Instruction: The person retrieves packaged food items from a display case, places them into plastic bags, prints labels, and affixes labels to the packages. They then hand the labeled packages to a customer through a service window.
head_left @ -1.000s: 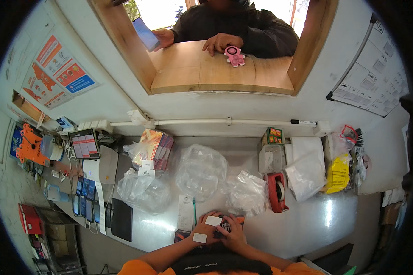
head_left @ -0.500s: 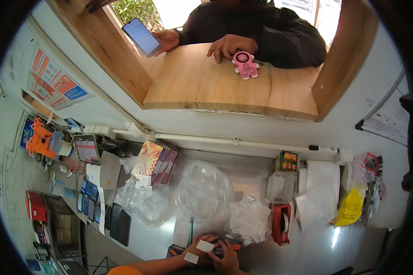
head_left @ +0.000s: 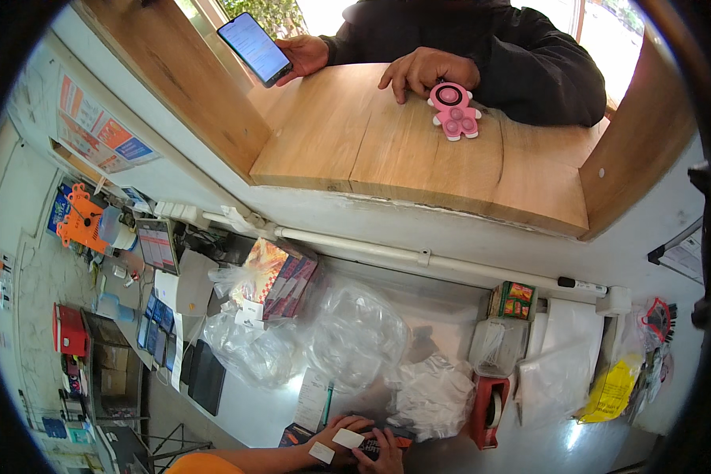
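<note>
At the lower middle of the counter my left hand lies across a dark printed box, its fingers bent over it and partly hidden. One white sticker sits on the back of this hand and another white sticker nearer the wrist. Beside it my right hand rests on the box with fingers apart, the thumb side close to the upper sticker. Left of my wrist shows a dark box corner; whether it is a second box I cannot tell. A teal pen lies on a paper sheet just beyond.
Clear plastic bags, crumpled white plastic and a red tape dispenser surround my hands. Several phones lie leftward. Across the wooden ledge, another person's hand holds a phone; their other hand is by a pink toy.
The view has shifted and tilted slightly. My right hand has moved a little over the box, while the left stays on it. The other person's phone is tilted slightly differently.
</note>
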### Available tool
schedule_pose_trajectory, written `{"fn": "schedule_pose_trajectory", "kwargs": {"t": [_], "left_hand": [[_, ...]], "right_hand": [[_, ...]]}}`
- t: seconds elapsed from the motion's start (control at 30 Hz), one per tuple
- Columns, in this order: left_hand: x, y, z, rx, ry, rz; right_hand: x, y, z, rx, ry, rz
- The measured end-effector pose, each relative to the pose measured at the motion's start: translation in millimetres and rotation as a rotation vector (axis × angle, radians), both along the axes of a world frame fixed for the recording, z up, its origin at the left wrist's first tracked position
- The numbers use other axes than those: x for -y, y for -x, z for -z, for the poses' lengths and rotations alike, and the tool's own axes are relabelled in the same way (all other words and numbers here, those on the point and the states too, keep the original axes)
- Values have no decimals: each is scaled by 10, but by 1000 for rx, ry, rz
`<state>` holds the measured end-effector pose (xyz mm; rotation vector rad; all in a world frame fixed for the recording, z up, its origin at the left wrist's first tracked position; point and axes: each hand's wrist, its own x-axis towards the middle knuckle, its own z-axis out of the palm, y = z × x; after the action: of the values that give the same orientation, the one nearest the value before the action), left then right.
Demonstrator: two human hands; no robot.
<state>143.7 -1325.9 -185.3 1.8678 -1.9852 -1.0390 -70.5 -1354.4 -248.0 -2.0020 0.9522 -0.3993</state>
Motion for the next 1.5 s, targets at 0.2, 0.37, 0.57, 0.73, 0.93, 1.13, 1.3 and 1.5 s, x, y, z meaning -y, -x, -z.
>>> {"fn": "schedule_pose_trajectory", "kwargs": {"t": [0.2, 0.37, 0.57, 0.73, 0.93, 1.13, 1.3, 1.5], "left_hand": [[22, -16, -35, 17, 16, 21], [27, -24, -38, 43, -29, 52], [2, -22, -13, 18, 4, 25], [-5, -19, 0, -1, -26, 26], [23, -21, -43, 61, -94, 81], [10, -15, -12, 59, -25, 49], [39, -59, -45, 5, -22, 49], [11, -181, -184, -571, -52, -253]], "right_hand": [[148, -61, -165, 110, -148, 76], [174, -86, -212, 118, -69, 76], [130, -46, -149, 84, 90, -49], [135, -41, -121, 104, 49, -17], [120, -76, -240, 46, -61, 74], [199, -53, -358, 92, -96, 41], [361, -18, -441, 254, -274, -86], [352, -13, -463, 225, -232, 9]]}}
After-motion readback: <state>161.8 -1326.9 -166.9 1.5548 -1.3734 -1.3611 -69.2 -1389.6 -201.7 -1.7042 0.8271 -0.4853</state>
